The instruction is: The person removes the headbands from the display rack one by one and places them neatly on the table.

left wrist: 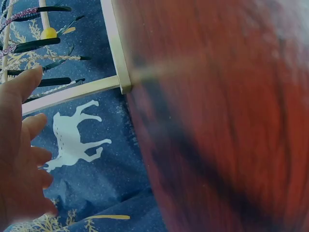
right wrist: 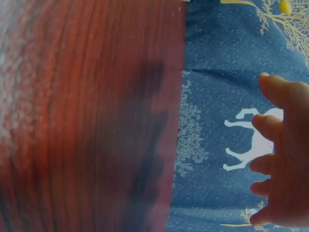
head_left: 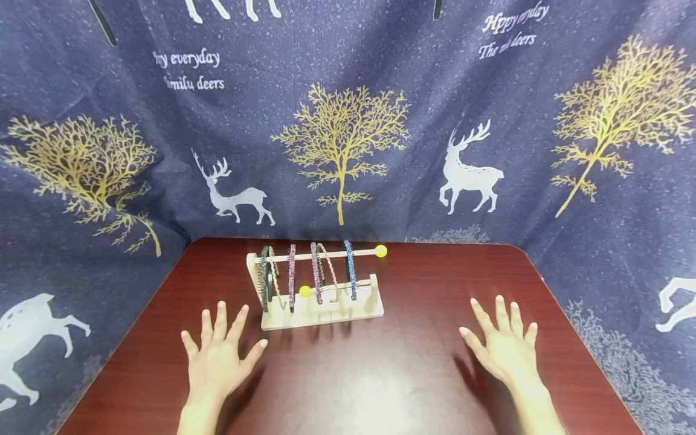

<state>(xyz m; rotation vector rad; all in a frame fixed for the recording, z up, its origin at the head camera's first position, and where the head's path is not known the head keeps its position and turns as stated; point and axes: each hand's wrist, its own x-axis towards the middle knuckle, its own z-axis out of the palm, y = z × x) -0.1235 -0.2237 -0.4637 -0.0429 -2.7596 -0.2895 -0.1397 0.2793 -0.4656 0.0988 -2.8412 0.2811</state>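
Observation:
A pale wooden rack (head_left: 348,312) stands on the table, with several headbands hung over its upper rod. From left to right they include a dark one (head_left: 263,278), a pink glittery one (head_left: 292,272), a beige braided one (head_left: 328,266) and a blue glittery one (head_left: 350,272). My left hand (head_left: 214,362) hovers in front of the rack's left end, palm down, fingers spread and holding nothing. To the right of the rack, my right hand (head_left: 508,353) is held over the table, also with spread fingers and nothing in it.
Both rods end in yellow balls, one at the upper right (head_left: 380,251) and one lower down (head_left: 305,291). The reddish-brown table (head_left: 424,362) has a glossy top. A blue curtain (head_left: 391,199) with deer and trees surrounds its back and sides.

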